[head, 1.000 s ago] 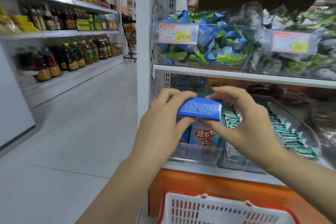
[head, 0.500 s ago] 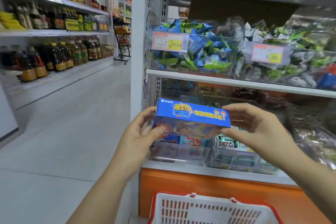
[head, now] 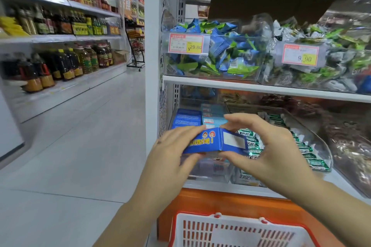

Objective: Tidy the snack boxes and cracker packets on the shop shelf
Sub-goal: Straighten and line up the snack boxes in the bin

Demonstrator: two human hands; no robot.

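Observation:
A blue snack box (head: 215, 141) with cartoon faces is held in front of the lower shelf, one end turned toward me. My left hand (head: 170, 158) grips its left side and my right hand (head: 271, 150) pinches its right end between thumb and fingers. Behind it, several blue and pale blue snack boxes (head: 188, 117) stand in a clear bin (head: 204, 172) at the shelf's left end. To the right lie green-and-white cracker packets (head: 309, 154) in a row inside another clear bin.
The white shelf edge (head: 261, 88) above carries clear bins of blue and green wrapped sweets (head: 220, 56) with price tags. A red-and-white basket (head: 241, 230) sits below my hands. An aisle floor (head: 80, 136) and bottle shelves (head: 60, 62) lie to the left.
The box has been turned from broadside to end-on and lowered toward the bin of boxes. Both hands kept hold of it and came closer together.

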